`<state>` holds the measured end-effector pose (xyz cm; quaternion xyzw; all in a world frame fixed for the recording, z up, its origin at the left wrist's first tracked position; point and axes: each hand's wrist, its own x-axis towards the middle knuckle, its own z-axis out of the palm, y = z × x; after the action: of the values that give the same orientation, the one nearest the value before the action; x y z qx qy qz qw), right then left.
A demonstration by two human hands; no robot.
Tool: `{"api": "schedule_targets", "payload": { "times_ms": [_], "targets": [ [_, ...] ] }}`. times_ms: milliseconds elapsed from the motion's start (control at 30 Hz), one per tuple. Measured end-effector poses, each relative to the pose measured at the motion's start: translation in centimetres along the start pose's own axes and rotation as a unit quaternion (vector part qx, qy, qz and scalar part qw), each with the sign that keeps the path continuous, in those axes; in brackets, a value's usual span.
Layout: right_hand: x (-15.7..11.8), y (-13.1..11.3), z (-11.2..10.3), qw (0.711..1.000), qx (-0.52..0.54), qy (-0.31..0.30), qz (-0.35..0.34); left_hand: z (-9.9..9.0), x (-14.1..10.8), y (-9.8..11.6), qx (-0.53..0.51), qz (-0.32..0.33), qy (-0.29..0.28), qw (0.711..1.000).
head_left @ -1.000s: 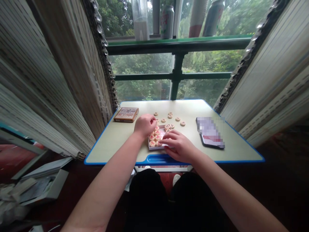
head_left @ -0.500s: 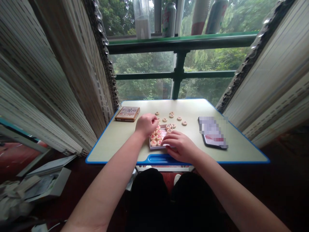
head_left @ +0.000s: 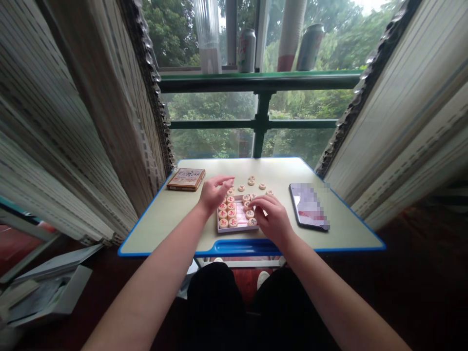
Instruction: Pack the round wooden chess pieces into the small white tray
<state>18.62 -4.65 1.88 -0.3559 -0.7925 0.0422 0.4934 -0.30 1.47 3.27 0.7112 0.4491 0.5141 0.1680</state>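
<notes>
A shallow box of Chinese chess pieces lies on the table in front of me. Red-marked pieces fill its left side; dark-marked pieces stand along its right side. Over the box's far left corner is my left hand, fingers stretched forward and apparently empty, close to a loose piece. My right hand reaches in from the right, thumb apart from the bent fingers. Its fingertips are at a piece in the right column; whether they press on it is unclear.
Several loose pieces lie beyond the box. A flat patterned box sits at the table's far left, a phone at the right. Curtains hang on both sides. Cans and stacked cups stand on the green ledge.
My left hand has gone from closed to stretched fingers. My right hand has lifted from the near part of the box toward its right column, uncovering pieces there. The view has shifted slightly.
</notes>
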Motion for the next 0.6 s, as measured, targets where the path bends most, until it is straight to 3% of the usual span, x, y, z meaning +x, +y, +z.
{"api": "schedule_targets", "payload": {
  "times_ms": [100, 233, 300, 400, 467, 500, 533, 600],
  "targets": [
    [1.0, 0.2, -0.2, 0.998, 0.0, 0.016, 0.056, 0.0, -0.2, 0.6, -0.029, 0.024, -0.023, 0.999],
    [3.9, 2.7, -1.8, 0.986, -0.048, -0.098, 0.126, -0.3, -0.8, 0.8, -0.018, 0.051, -0.053, 0.997],
    [5.4, 4.5, -2.9, 0.972, -0.117, -0.161, 0.125, -0.4, -1.0, 1.0, 0.0, 0.065, -0.073, 0.995],
    [6.7, 6.4, -4.0, 0.916, -0.253, -0.288, 0.118, -0.2, -0.8, 2.2, 0.024, 0.069, -0.124, 0.99],
    [6.8, 6.8, -4.2, 0.896, -0.318, -0.289, 0.112, 0.1, 0.0, 3.3, 0.027, 0.064, -0.207, 0.976],
    [6.7, 6.8, -4.0, 0.904, -0.325, -0.262, 0.098, 0.4, 0.6, 3.8, 0.024, 0.065, -0.233, 0.97],
    [6.4, 6.7, -3.9, 0.912, -0.32, -0.24, 0.089, 0.6, 1.2, 4.2, 0.02, 0.058, -0.247, 0.967],
    [5.8, 6.3, -3.5, 0.912, -0.284, -0.29, 0.053, 1.1, 2.5, 4.3, 0.0, 0.043, -0.247, 0.968]
  ]
}}
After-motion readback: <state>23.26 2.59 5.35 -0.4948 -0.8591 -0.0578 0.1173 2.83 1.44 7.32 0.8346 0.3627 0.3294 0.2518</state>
